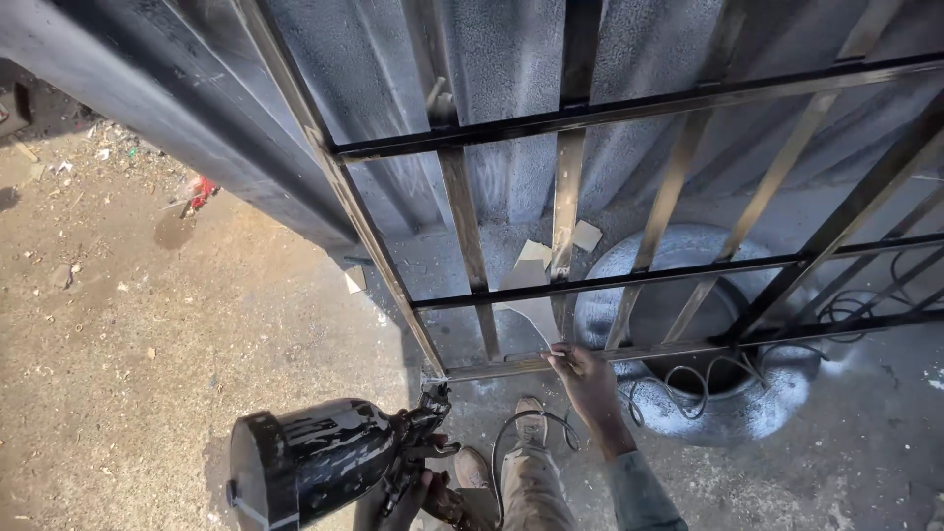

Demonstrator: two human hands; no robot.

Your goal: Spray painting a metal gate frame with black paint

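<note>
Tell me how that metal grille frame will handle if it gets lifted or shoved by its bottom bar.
The grille frame is probably stiff: its crossbars and uprights run straight and joined. It is likely heavy and awkward, spanning most of the view. Glossy black bars suggest wet paint, so the right hand on the bottom bar may slip or smear. The left hand holds a spray gun.

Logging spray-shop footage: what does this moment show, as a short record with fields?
Setting: dirt floor, dark corrugated wall
Left hand: holds a black spray gun, nozzle up near the frame corner
Right hand: fingers grip the bottom bar of a metal grille frame
Behind the frame: tyre coated in overspray, a hose coiled in it
Below: the person's shoes
</note>
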